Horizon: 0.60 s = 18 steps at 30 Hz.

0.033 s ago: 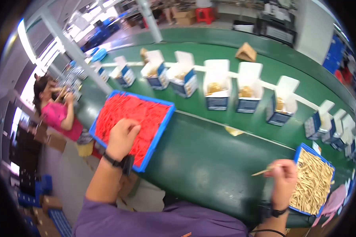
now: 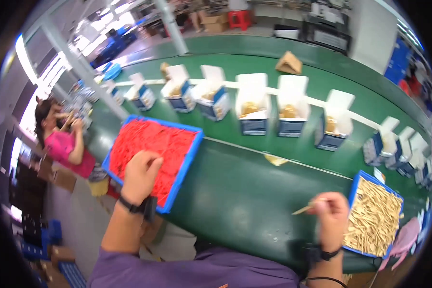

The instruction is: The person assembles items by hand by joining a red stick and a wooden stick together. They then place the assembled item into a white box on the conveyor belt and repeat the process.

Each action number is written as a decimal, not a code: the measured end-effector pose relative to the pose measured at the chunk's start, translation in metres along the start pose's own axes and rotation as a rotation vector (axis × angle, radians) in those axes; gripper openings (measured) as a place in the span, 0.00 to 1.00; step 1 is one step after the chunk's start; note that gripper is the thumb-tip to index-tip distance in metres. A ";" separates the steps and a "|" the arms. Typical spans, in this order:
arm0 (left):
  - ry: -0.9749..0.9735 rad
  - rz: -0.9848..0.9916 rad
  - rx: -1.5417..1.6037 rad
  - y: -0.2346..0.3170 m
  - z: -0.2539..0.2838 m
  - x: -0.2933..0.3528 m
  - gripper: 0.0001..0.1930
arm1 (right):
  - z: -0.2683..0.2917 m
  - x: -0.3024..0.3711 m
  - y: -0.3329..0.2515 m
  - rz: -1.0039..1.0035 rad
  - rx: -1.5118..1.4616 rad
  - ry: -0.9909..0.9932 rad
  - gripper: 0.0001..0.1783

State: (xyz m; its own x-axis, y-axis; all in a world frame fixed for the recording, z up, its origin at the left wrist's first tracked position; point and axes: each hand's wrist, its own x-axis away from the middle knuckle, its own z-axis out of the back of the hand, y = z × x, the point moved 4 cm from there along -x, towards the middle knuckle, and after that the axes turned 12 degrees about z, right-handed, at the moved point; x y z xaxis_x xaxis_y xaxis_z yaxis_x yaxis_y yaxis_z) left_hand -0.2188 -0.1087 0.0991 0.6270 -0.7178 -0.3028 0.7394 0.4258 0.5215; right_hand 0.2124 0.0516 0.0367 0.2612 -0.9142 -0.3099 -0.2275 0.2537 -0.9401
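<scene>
My left hand (image 2: 140, 176) hovers over a blue tray (image 2: 181, 178) heaped with thin red strips (image 2: 151, 139). Its fingers are curled with the thumb pressed in; whatever they may hold is hidden. At the right, my right hand (image 2: 332, 213) pinches a thin beige stick (image 2: 302, 210) that points left over the green table. Just beside that hand lies a second blue tray (image 2: 354, 192), full of similar beige sticks (image 2: 374, 216).
Several open blue-and-white boxes (image 2: 252, 126) with golden items inside line the green conveyor (image 2: 216, 152) beyond the trays. A brown folded card piece (image 2: 289, 63) sits farther back. A yellowish scrap (image 2: 276, 160) lies mid-table. At the left, a person in pink (image 2: 65, 146) works.
The whole view has shifted slightly, so the scene sits a little farther left. My right hand with the stick is slightly farther left of its tray. Both hands keep their grip shape.
</scene>
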 end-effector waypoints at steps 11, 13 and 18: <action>-0.964 0.296 0.847 0.162 -0.195 0.082 0.07 | 0.002 -0.012 0.070 -0.326 -0.299 -0.069 0.06; -1.082 0.317 0.860 0.183 -0.226 0.090 0.07 | 0.010 -0.018 0.076 -0.312 -0.318 -0.024 0.06; -1.193 0.273 0.820 0.184 -0.251 0.087 0.07 | 0.018 -0.026 0.089 -0.301 -0.307 -0.007 0.07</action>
State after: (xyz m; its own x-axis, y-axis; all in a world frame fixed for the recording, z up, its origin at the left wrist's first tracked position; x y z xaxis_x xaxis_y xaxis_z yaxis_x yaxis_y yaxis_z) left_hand 0.0337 0.0453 -0.0314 -0.1484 -0.8609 0.4867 0.0362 0.4871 0.8726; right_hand 0.2024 0.1036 -0.0417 0.3648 -0.9306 -0.0296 -0.4086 -0.1314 -0.9032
